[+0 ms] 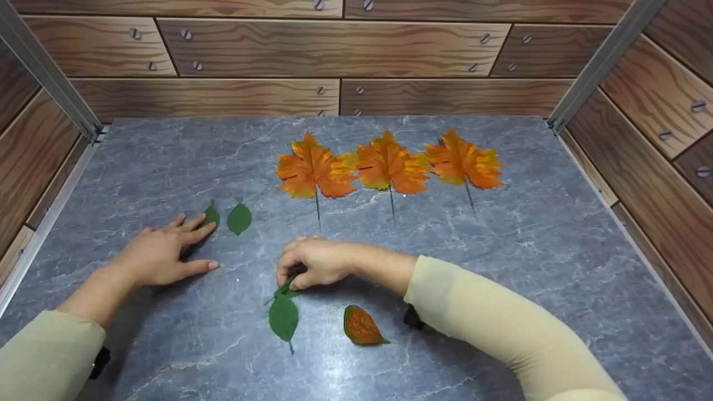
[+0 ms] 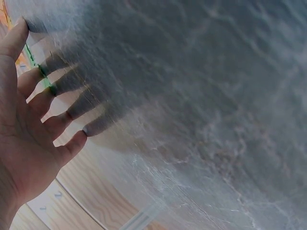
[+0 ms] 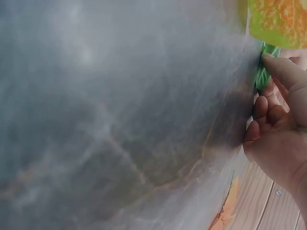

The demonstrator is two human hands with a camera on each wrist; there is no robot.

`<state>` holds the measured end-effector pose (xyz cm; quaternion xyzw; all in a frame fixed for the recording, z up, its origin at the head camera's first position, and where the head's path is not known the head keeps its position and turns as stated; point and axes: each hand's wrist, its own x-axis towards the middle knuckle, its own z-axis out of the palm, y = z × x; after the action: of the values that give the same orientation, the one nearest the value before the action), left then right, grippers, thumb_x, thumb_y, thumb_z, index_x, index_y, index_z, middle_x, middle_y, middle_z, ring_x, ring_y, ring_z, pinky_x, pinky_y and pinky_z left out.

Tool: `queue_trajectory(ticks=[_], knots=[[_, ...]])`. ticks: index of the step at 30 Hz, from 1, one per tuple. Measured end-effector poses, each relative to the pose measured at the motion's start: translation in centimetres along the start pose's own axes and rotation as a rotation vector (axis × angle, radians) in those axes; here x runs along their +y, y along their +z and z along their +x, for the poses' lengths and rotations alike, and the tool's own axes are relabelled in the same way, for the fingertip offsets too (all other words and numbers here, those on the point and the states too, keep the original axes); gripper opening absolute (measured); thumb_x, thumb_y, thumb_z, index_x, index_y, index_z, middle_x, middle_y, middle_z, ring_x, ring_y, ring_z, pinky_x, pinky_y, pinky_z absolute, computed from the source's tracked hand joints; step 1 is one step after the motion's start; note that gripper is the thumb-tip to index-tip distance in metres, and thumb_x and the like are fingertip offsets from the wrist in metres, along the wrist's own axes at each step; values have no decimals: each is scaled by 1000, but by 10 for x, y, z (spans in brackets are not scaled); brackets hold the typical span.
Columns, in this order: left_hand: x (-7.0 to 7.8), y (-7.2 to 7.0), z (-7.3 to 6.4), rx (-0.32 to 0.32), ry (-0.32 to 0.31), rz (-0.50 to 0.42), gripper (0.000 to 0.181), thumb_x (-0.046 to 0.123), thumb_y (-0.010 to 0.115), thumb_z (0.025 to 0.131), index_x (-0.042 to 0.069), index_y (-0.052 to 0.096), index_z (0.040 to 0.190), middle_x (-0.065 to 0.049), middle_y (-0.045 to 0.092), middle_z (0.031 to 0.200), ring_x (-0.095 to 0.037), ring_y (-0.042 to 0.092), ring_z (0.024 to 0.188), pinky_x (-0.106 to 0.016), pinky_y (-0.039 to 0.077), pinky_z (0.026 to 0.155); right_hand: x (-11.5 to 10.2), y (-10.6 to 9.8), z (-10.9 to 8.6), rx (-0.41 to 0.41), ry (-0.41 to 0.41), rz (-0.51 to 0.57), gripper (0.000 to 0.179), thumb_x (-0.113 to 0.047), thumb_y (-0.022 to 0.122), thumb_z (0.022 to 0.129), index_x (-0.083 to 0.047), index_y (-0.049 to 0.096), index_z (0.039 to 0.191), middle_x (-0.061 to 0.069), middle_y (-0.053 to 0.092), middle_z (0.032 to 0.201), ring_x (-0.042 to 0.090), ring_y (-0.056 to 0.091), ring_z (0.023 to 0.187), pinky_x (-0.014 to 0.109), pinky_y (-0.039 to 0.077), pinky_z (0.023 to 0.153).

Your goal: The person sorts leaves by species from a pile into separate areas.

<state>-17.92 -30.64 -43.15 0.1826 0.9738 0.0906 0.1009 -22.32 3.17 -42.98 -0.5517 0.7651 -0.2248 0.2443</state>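
At the near side of the table [image 1: 184,345], a green leaf [image 1: 284,320] lies with its long axis running near to far and its stem toward the near edge. To its right, well apart, an orange-brown leaf [image 1: 362,326] with a green rim lies at a slant, its stem end pointing near and right.

Just beyond the near green leaf, the right hand [image 1: 317,262] pinches green leaf material [image 3: 263,74] between thumb and fingers, down at the tabletop. The near green leaf reaches up to this pinched greenery, directly on the near side of the fingertips; whether the two overlap or join, and how many leaves are pinched, I cannot tell.

Farther left, the left hand [image 1: 159,253] lies low with its fingers spread, fingertips resting on a small green leaf [image 1: 211,213]. Just right of that one, another green leaf [image 1: 239,219] lies untouched, its long axis also near to far. This pair sits far and left of the right hand; the untouched leaf lies between the hands, nearer to the left fingertips.

Beyond, toward the right, three orange maple leaves [image 1: 390,164] form a row, stems pointing near. Behind the table stands a wall of wood-patterned boards [image 1: 334,47].
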Motion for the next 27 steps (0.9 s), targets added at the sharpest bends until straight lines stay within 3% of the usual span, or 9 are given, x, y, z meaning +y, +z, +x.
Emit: queue_trajectory(ticks=[6, 13, 18, 22, 27], knots=[[1, 0, -1, -5, -4, -4, 96, 80, 54, 95, 15, 43, 164, -18, 33, 170, -55, 32, 150, -87, 28, 105, 3, -1, -2, 56, 45, 234, 13, -1, 75, 97, -4, 75, 110, 8, 76, 103, 4, 61, 92, 20, 48, 87], [1, 0, 0, -9, -13, -3, 97, 82, 53, 94, 15, 43, 164, -17, 32, 171, -55, 32, 150, -87, 28, 105, 2, -8, -6, 117, 141, 439, 42, 4, 76, 96, -3, 64, 136, 15, 73, 101, 11, 68, 75, 29, 59, 72], [1, -1, -1, -5, -10, -5, 96, 81, 54, 95, 15, 43, 164, -17, 32, 171, -55, 32, 150, -87, 28, 105, 3, -11, -7, 174, 167, 500, 31, 4, 74, 97, -2, 74, 127, 9, 73, 113, 14, 70, 71, 37, 63, 72], [2, -2, -1, -7, -6, -12, 94, 79, 56, 95, 15, 43, 164, -17, 33, 171, -55, 32, 150, -87, 27, 104, 6, -15, -6, 276, 179, 484, 20, -3, 75, 99, -4, 80, 119, 4, 75, 119, 10, 71, 84, 33, 61, 80], [2, -2, -2, -12, -8, -16, 94, 78, 57, 96, 15, 43, 164, -17, 33, 171, -55, 32, 151, -87, 27, 104, 10, -20, -4, 403, 167, 446, 24, -13, 73, 103, -8, 80, 125, 3, 76, 125, 10, 67, 113, 27, 55, 95]])
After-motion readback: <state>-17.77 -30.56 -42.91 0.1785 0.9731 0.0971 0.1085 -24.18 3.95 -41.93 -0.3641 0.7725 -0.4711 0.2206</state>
